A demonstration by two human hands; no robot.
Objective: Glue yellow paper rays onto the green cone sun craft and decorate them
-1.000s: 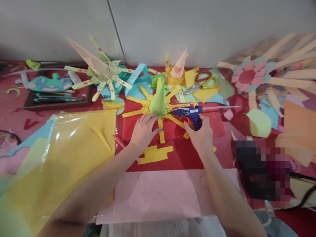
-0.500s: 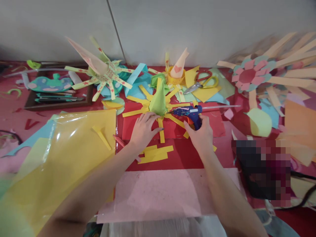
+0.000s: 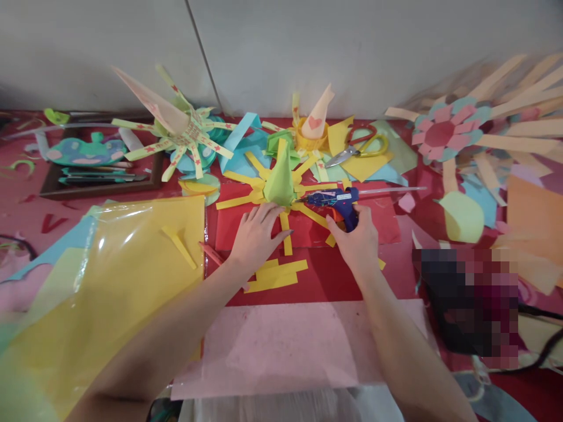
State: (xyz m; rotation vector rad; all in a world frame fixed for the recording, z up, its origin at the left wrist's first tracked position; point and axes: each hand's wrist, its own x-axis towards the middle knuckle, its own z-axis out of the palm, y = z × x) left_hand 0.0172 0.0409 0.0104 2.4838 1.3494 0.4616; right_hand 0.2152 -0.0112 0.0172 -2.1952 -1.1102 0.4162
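A paper craft with a lime-green cone [image 3: 280, 180] rises from a ring of yellow paper strips [image 3: 240, 203] on a red sheet. My left hand [image 3: 258, 233] lies at the cone's near base, fingertips touching it, thumb held apart over a yellow strip; nothing is gripped in it. My right hand [image 3: 357, 239] is closed around the handle of a dark blue hot glue gun [image 3: 338, 199]. The gun's nozzle points left, close to the cone's base; whether it touches cannot be told. A clear glue stick [image 3: 391, 190] sticks out from the gun's rear.
Loose yellow strips [image 3: 277, 275] lie before my hands. Scissors [image 3: 358, 146] rest behind the gun. Other paper crafts, a star-strip one [image 3: 180, 132] and a pink-blue flower [image 3: 442, 133], stand near the wall. A plastic-covered yellow sheet [image 3: 141, 252] lies left, a pixelated dark object [image 3: 457, 310] right.
Almost nothing differs. The view has shifted very slightly; both hands, the glue gun and the cone keep their places, with the left fingers a touch lower.
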